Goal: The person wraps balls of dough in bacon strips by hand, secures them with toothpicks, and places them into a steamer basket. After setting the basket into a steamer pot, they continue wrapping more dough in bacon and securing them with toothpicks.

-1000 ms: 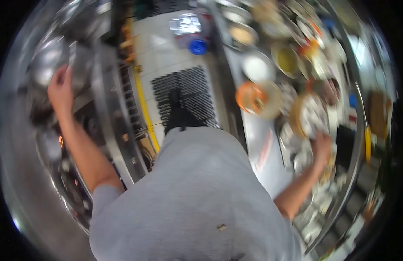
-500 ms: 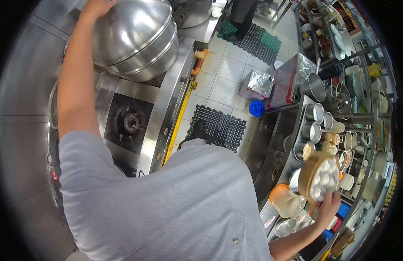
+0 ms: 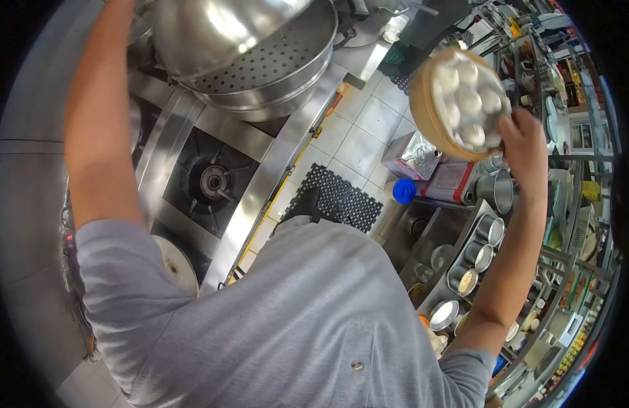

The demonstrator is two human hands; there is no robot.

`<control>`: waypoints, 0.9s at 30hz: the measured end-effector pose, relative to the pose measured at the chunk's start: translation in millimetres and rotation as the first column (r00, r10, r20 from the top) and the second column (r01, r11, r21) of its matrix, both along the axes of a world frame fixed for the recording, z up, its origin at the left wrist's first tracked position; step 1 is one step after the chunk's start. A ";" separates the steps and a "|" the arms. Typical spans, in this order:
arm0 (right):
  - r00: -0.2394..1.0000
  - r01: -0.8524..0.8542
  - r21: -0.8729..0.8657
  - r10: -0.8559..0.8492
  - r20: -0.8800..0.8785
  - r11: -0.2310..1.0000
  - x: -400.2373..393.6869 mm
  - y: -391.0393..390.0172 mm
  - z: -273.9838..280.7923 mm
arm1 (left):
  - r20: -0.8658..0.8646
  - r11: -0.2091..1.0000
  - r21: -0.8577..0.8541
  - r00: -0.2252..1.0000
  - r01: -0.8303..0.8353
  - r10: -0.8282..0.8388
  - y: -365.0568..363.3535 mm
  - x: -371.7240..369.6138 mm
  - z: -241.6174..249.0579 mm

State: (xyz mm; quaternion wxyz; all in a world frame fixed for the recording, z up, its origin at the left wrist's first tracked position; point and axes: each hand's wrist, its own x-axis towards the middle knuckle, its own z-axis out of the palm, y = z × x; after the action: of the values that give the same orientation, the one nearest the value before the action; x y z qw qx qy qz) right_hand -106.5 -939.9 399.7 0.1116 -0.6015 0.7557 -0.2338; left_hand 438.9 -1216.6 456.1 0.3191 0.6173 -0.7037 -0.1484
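My right hand (image 3: pixel 525 146) grips the rim of a round bamboo steamer basket (image 3: pixel 426 112), raised over the floor. Several round white buns (image 3: pixel 469 102) sit inside it on a pale lining. At upper left, a domed metal lid (image 3: pixel 219 27) is tilted up off a large steel steamer pot (image 3: pixel 273 98). Its perforated tray (image 3: pixel 260 66) shows through the gap. My left forearm (image 3: pixel 100 129) reaches up beside the lid, and the hand is cut off by the frame's top edge.
A gas burner (image 3: pixel 214 180) sits on the steel stove below the pot. A blue lid (image 3: pixel 404 191) and metal tins (image 3: pixel 413 155) stand to the right of the floor mat (image 3: pixel 341 200). Metal containers (image 3: pixel 479 255) line the right-hand counter, with crowded shelves beyond.
The steamer basket has swung from the right counter up and left toward the pot in my right hand. The lid has lifted off the pot, exposing the perforated tray. My left hand has left view.
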 end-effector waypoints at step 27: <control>-0.223 -0.682 0.677 0.803 -0.552 0.277 286.6 -336.9 -238.5 | -0.094 0.942 -0.334 0.994 0.022 -0.056 -14.1 131.7 -45.8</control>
State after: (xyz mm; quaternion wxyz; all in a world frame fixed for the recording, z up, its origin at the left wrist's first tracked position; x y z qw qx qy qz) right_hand 180.2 -1276.9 161.2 -0.1348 -0.9365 0.1792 0.2698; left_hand 570.6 -1230.6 410.3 0.4511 0.5322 -0.7134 -0.0654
